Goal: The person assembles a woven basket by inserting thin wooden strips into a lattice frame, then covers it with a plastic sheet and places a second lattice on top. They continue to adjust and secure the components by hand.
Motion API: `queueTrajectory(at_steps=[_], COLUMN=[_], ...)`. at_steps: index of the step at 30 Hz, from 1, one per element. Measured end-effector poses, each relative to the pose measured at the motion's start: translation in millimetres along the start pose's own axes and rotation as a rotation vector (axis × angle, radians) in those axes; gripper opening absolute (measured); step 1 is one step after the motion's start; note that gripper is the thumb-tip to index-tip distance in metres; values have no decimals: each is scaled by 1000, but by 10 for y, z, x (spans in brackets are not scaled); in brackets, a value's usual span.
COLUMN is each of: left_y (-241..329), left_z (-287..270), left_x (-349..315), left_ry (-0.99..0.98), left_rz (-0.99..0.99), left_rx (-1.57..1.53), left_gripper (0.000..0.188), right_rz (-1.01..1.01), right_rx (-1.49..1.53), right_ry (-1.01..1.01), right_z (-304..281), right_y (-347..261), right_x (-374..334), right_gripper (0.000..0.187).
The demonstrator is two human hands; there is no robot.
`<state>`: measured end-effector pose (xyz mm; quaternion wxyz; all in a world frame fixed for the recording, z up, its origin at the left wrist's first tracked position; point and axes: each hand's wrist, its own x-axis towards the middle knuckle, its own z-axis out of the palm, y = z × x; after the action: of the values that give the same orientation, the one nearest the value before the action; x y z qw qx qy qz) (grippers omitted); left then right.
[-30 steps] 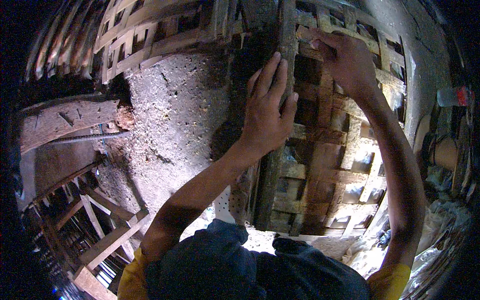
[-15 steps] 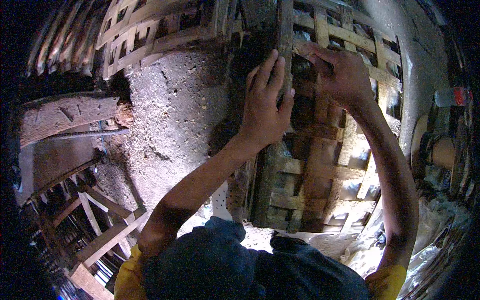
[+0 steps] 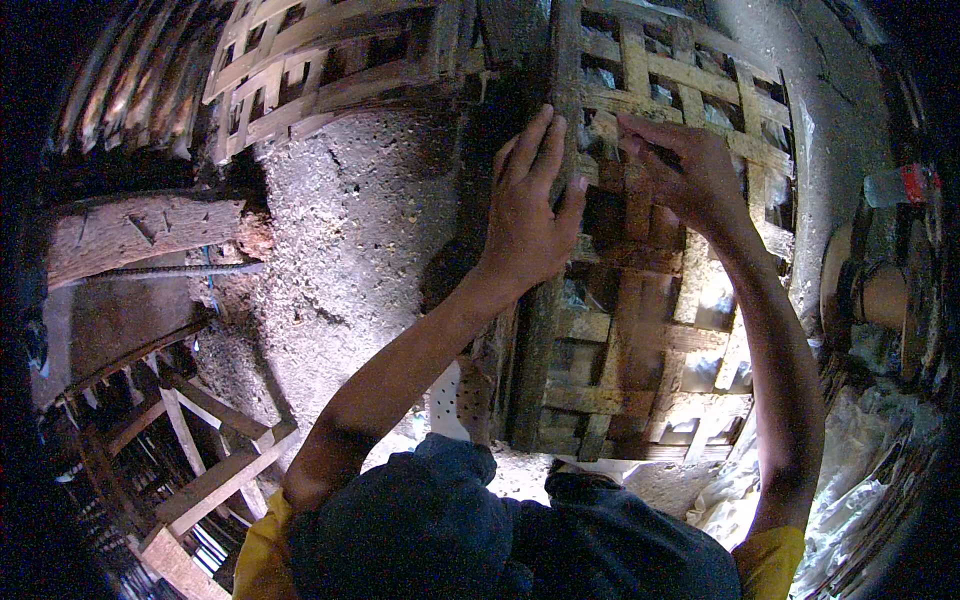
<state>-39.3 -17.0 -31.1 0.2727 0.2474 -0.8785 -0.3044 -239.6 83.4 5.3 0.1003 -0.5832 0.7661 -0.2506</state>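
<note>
On the far left, a weathered timber [image 3: 145,235] juts in with a ridged metal rod [image 3: 165,271] just under it, and below them sits a frame of wooden bars [image 3: 225,485]. Next comes a patch of rough, speckled ground [image 3: 345,225].

The left hand [image 3: 530,215] is laid along a dark wooden rail [image 3: 533,365], fingers straight and close together, thumb a little apart; it rests about where it did a second ago. The rail borders the left side of the slatted lattice panel [image 3: 650,330], which lies directly in front of the person, between the forearms. The panel's long axis runs away from the person's waist, like the rail, its far end leaning slightly left.

The right hand [image 3: 695,170] is over the far half of the panel, fingers curled and thumb brought in toward them; I can't tell whether they pinch a slat or only touch it. A second ago it was farther up the panel; it has come nearer the person.

On the far right is a clear bottle [image 3: 882,188] with a red label [image 3: 916,183], its print too small to read, and below it a spool-like thing [image 3: 882,295] and crumpled plastic sheeting [image 3: 865,475].
</note>
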Motion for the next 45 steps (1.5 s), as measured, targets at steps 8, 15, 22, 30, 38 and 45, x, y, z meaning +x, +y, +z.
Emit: queueTrajectory(at_steps=[8, 15, 22, 30, 38, 45], left_y=[21, 398, 627, -80, -695, -12], left_z=[-47, -579, -546, -1123, -1511, -883], left_x=[83, 398, 219, -136, -428, 667], left_ry=[42, -230, -365, -143, -33, -130], left_rz=[60, -29, -218, -352, -31, 230], left_rx=[30, -119, -412, -41, 721, 600], left_gripper=[63, 41, 33, 23, 26, 36], right_rz=[108, 297, 134, 287, 406, 468], right_rx=[259, 426, 68, -11, 196, 287], right_ry=[57, 93, 111, 113, 335, 328], right_z=[-181, -386, -503, -707, -798, -783], right_y=[-43, -332, -860, -757, -512, -584], right_x=[-261, -546, -812, -1010, -1275, -1279], right_gripper=[31, 26, 21, 26, 31, 31])
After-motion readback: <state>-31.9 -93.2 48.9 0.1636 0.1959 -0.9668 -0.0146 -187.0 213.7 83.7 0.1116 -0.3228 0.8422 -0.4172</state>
